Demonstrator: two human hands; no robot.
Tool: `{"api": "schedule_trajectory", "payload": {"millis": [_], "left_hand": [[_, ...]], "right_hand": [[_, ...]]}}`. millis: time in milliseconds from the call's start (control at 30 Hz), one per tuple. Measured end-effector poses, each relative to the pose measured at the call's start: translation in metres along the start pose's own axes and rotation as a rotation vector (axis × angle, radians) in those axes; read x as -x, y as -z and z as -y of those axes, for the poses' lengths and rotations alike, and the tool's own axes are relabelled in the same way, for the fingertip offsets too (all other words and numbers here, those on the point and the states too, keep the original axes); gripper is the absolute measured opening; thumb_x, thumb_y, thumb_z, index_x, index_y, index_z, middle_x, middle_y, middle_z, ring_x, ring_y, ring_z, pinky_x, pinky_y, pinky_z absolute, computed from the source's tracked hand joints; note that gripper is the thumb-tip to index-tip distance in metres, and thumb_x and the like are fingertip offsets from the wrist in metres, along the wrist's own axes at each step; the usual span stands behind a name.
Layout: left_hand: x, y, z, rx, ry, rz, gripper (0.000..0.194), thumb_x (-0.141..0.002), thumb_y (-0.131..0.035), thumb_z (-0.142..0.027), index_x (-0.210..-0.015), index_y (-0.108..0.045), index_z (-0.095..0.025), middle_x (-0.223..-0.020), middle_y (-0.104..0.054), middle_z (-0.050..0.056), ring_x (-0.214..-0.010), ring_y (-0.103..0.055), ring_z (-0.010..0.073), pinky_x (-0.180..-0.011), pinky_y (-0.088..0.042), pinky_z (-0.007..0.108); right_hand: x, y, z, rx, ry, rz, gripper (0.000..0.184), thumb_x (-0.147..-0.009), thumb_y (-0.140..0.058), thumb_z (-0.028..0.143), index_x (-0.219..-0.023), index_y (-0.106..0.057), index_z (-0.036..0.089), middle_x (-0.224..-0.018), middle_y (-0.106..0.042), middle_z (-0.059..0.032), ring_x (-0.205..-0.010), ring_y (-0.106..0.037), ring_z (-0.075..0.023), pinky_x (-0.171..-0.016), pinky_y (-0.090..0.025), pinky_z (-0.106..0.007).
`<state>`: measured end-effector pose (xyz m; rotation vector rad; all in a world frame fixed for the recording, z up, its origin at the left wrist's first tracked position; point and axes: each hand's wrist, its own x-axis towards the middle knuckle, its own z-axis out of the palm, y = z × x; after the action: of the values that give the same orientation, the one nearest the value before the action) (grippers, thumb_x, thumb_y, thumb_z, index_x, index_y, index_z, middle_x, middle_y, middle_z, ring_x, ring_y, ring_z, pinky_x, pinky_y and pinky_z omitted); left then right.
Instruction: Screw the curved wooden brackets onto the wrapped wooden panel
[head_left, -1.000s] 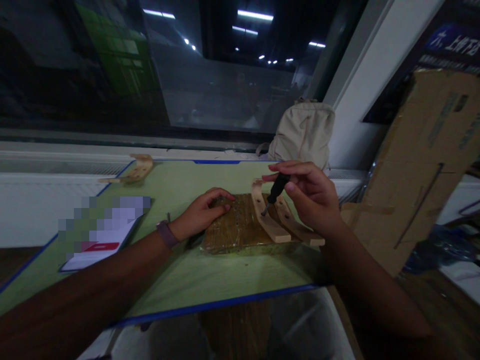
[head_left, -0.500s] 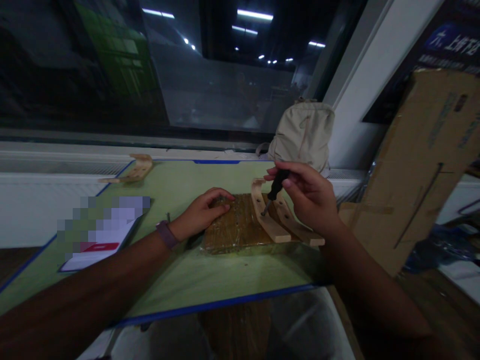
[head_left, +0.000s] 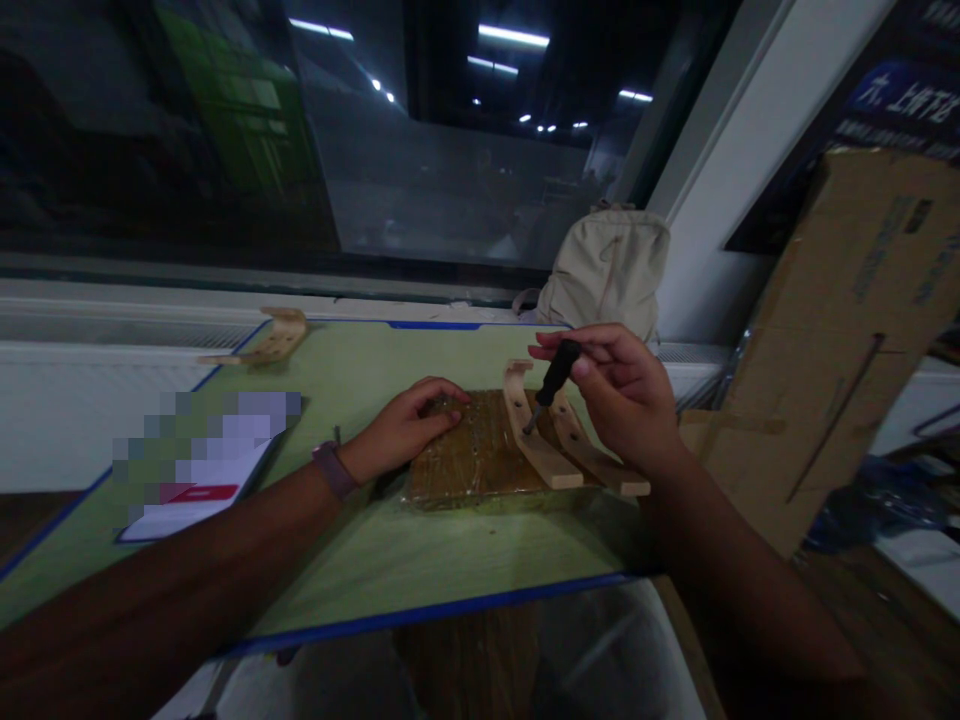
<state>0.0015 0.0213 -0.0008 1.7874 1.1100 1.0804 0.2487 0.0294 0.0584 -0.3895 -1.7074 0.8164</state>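
My right hand (head_left: 626, 385) holds a screwdriver (head_left: 559, 372) by its black handle, between thumb and fingers. The screwdriver leans, its tip at a hole in a curved wooden piece (head_left: 556, 466). Just right of that piece lies a second curved wooden piece (head_left: 606, 468) with dark holes. Both lie across a flat block wrapped in brown tape (head_left: 448, 475), their near ends jutting past its front edge. My left hand (head_left: 409, 425) grips the block's left side, thumb on top and fingers curled around the far corner. Some of its fingertips are hard to make out.
A green table (head_left: 420, 570) with blue edging carries everything. Another curved wooden piece (head_left: 279, 340) lies at the far left corner, near a partly blurred phone-like panel (head_left: 202, 510). Behind stand a beige backpack (head_left: 607, 265) and, to the right, a large cardboard sheet (head_left: 847, 330).
My right hand shifts slightly and its fingers move around the screwdriver handle, while the tip stays at the same hole. My left hand and the wooden pieces keep their places.
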Motion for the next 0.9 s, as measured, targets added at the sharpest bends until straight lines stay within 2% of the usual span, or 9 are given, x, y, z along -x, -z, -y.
{"api": "schedule_trajectory", "payload": {"millis": [100,233,300,400,500,567,733,800,900], "left_hand": [[-0.001,0.000,0.001,0.002,-0.006,0.005,0.018,-0.086,-0.064,-0.031,-0.100,-0.068,-0.020,-0.103,-0.067,0.005,-0.100,-0.061,0.0237,-0.091,-0.048,0.039],[-0.001,0.000,0.002,-0.001,-0.001,0.015,0.019,-0.086,-0.063,-0.032,-0.100,-0.067,-0.019,-0.104,-0.066,0.006,-0.100,-0.060,0.0241,-0.092,-0.046,0.040],[-0.001,0.000,0.002,-0.007,-0.006,0.017,0.019,-0.086,-0.062,-0.032,-0.100,-0.067,-0.019,-0.105,-0.066,0.006,-0.101,-0.060,0.0243,-0.093,-0.045,0.041],[-0.001,0.001,0.002,-0.021,-0.013,0.022,0.020,-0.086,-0.062,-0.031,-0.101,-0.066,-0.019,-0.104,-0.066,0.006,-0.102,-0.059,0.0247,-0.093,-0.045,0.041],[-0.001,0.001,0.003,-0.027,-0.020,0.025,0.020,-0.087,-0.061,-0.031,-0.102,-0.066,-0.019,-0.106,-0.066,0.007,-0.103,-0.059,0.0250,-0.094,-0.044,0.041],[-0.001,0.001,0.004,-0.022,-0.022,0.027,0.020,-0.087,-0.061,-0.031,-0.102,-0.066,-0.019,-0.106,-0.066,0.007,-0.103,-0.059,0.0246,-0.093,-0.044,0.041],[-0.001,0.000,0.003,-0.015,-0.011,0.025,0.020,-0.086,-0.062,-0.032,-0.101,-0.066,-0.019,-0.104,-0.065,0.006,-0.100,-0.060,0.0238,-0.091,-0.045,0.040],[-0.001,0.000,0.001,-0.020,-0.006,0.019,0.020,-0.086,-0.061,-0.032,-0.101,-0.066,-0.019,-0.102,-0.066,0.006,-0.099,-0.060,0.0238,-0.090,-0.046,0.040],[0.000,0.000,-0.002,-0.032,0.005,0.014,0.020,-0.086,-0.062,-0.031,-0.100,-0.067,-0.019,-0.101,-0.066,0.005,-0.098,-0.061,0.0239,-0.090,-0.046,0.039]], "right_hand": [[-0.003,0.003,-0.001,-0.009,0.020,-0.043,0.023,-0.088,-0.071,0.029,-0.107,-0.059,0.028,-0.090,-0.073,0.0019,-0.080,-0.073,-0.0148,-0.074,-0.063,-0.032],[-0.003,0.009,0.000,0.195,0.120,-0.084,0.023,-0.082,-0.078,0.026,-0.103,-0.069,0.028,-0.085,-0.065,0.0012,-0.076,-0.064,-0.0132,-0.066,-0.056,-0.026],[-0.002,0.011,0.001,0.274,0.159,-0.037,0.019,-0.084,-0.076,0.032,-0.102,-0.073,0.028,-0.087,-0.064,-0.0013,-0.080,-0.063,-0.0156,-0.069,-0.056,-0.029],[0.000,0.011,0.004,0.226,0.124,0.083,0.031,-0.094,-0.061,0.041,-0.123,-0.068,0.031,-0.105,-0.067,-0.0059,-0.099,-0.066,-0.0211,-0.081,-0.059,-0.038],[0.002,0.007,0.005,0.115,0.048,0.154,0.032,-0.099,-0.053,0.034,-0.131,-0.062,0.034,-0.112,-0.071,-0.0047,-0.104,-0.070,-0.0201,-0.089,-0.059,-0.041],[0.002,0.005,0.005,0.094,0.047,0.115,0.031,-0.097,-0.059,0.029,-0.127,-0.062,0.033,-0.101,-0.073,-0.0022,-0.092,-0.073,-0.0174,-0.084,-0.062,-0.037],[0.001,0.006,-0.003,0.243,0.184,-0.150,0.038,-0.077,-0.083,0.022,-0.110,-0.067,0.030,-0.086,-0.066,0.0026,-0.075,-0.069,-0.0143,-0.065,-0.061,-0.029],[0.002,0.008,-0.004,0.275,0.214,-0.131,0.030,-0.076,-0.083,0.025,-0.103,-0.070,0.027,-0.088,-0.066,0.0008,-0.075,-0.068,-0.0147,-0.065,-0.060,-0.029],[0.004,0.008,-0.001,0.201,0.174,-0.001,0.023,-0.089,-0.070,0.031,-0.111,-0.070,0.028,-0.104,-0.070,-0.0047,-0.092,-0.071,-0.0188,-0.081,-0.062,-0.036]]}}
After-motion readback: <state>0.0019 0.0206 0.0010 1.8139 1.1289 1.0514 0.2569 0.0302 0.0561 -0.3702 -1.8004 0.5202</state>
